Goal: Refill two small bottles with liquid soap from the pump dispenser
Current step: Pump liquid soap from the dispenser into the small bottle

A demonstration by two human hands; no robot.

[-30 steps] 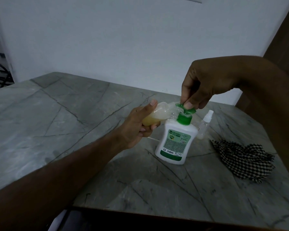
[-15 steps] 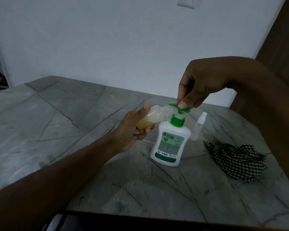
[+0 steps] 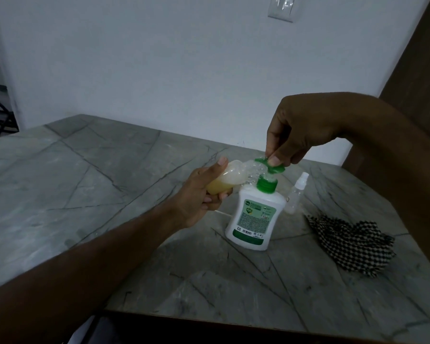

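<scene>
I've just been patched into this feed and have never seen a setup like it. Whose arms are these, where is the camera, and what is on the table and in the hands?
No machine: a person's bare arms, seen from a camera worn on their head, looking down. The left hand holds a small clear bottle, tilted, partly full of yellowish soap, with its mouth at the spout. The right hand presses the green pump head of the white dispenser, which stands on the grey marble table. Behind it stands a small spray bottle; to the right lies a checked cloth.

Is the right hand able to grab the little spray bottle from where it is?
Probably yes. The spray bottle stands just behind the soap dispenser, right below the right hand, with nothing blocking it. But that hand is busy pressing the green pump, so it must let go first.
</scene>
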